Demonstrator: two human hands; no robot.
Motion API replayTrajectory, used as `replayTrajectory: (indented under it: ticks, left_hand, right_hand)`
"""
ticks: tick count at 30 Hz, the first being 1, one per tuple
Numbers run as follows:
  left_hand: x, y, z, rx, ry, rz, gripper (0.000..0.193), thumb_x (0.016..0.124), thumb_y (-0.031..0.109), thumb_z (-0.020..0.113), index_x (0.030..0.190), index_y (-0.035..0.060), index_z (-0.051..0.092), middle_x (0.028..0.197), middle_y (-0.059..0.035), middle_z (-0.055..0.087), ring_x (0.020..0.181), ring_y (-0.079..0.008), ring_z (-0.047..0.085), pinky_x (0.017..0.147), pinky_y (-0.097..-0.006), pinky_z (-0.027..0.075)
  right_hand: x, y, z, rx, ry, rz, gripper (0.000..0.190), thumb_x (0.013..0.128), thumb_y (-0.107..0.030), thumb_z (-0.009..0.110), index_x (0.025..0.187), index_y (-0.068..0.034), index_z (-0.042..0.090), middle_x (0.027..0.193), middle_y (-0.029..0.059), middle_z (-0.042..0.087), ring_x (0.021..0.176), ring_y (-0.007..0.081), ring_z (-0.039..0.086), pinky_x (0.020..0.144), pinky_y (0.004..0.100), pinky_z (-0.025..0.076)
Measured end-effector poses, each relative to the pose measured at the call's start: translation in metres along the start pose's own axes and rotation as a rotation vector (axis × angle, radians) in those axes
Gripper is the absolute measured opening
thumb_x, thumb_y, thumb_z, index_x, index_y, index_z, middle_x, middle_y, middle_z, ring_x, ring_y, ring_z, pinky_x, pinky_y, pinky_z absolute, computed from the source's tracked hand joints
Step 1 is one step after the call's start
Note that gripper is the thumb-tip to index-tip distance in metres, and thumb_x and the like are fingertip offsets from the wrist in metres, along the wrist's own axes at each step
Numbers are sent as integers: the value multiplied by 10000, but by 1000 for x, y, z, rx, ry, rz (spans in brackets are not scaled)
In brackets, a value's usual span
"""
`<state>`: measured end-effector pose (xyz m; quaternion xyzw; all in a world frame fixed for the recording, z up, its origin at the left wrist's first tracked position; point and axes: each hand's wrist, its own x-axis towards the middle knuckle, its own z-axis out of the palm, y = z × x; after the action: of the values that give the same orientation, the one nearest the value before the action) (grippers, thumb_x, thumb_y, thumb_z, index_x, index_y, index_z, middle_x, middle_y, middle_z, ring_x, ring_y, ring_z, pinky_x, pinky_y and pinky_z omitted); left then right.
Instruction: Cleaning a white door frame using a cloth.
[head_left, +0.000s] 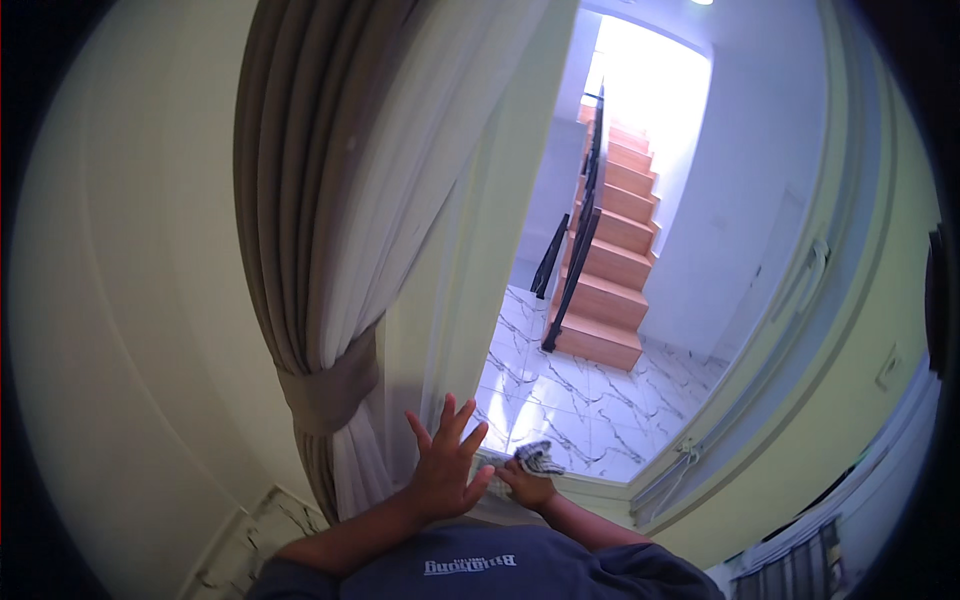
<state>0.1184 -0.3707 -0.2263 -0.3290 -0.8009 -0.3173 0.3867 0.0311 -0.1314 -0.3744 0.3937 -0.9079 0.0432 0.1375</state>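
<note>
My left hand (444, 466) is raised with its fingers spread and holds nothing. It is in front of the pale door or window frame (442, 330), just right of the tied curtain; whether it touches the frame I cannot tell. Lower and to the right, my right hand (531, 489) grips a black-and-white checked cloth (536, 457), which bunches up above the fingers. The cloth is close to the bottom rail (600, 486) of the frame. Part of it is hidden by the hand.
A brown curtain (300, 187) over a white sheer (420, 150) hangs left, gathered by a tieback (330, 394). Beyond the frame lie marbled tiles (555, 382) and wooden stairs (607, 300) with a black railing (577, 270). A white handle (814, 274) and cord (679, 472) are right.
</note>
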Motion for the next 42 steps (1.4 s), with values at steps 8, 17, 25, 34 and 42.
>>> replayTrajectory:
  ticks: [8, 17, 25, 34, 42]
  left_hand:
    - [-16, -15, 14, -120, 5, -11, 761, 812, 239, 548, 1432, 88, 133, 1452, -259, 144, 1367, -438, 25, 964, -647, -165]
    - [-2, 3, 38, -166, -71, 76, 725, 860, 246, 488, 1441, 76, 91, 1476, -235, 106, 1374, -419, 20, 990, -607, -168]
    - [9, 12, 60, -147, -97, 24, 731, 859, 241, 492, 1442, 79, 82, 1477, -242, 97, 1377, -411, 3, 986, -602, -176]
    - [33, 48, 87, -121, -117, 132, 735, 855, 239, 492, 1444, 82, 83, 1474, -258, 84, 1373, -424, -15, 987, -605, -169]
    - [78, 60, 98, 103, -89, 217, 722, 851, 281, 504, 1438, 80, 136, 1457, -307, 57, 1365, -443, -47, 976, -634, -146]
  right_hand:
    - [51, -8, -228, 57, 662, 174, 633, 499, -40, 674, 1109, -202, 624, 841, 85, 527, 853, 297, 523, 822, 410, 399]
    - [102, 95, -494, -838, 1398, 324, 433, 703, -112, 635, 1099, -286, 615, 985, 37, 553, 980, 252, 502, 825, 441, 341]
    - [48, 81, -317, -545, 947, 433, 510, 606, -183, 679, 1091, -322, 605, 1000, 18, 489, 1012, 223, 489, 824, 489, 331]
    - [-119, 64, -21, 103, 154, 517, 464, 729, -113, 542, 1182, -203, 500, 1272, 95, 430, 1084, 333, 521, 875, 467, 444]
    - [-84, 30, -189, 536, -174, 755, 407, 783, -201, 539, 1188, -154, 551, 1055, 172, 617, 998, 329, 584, 863, 401, 449]
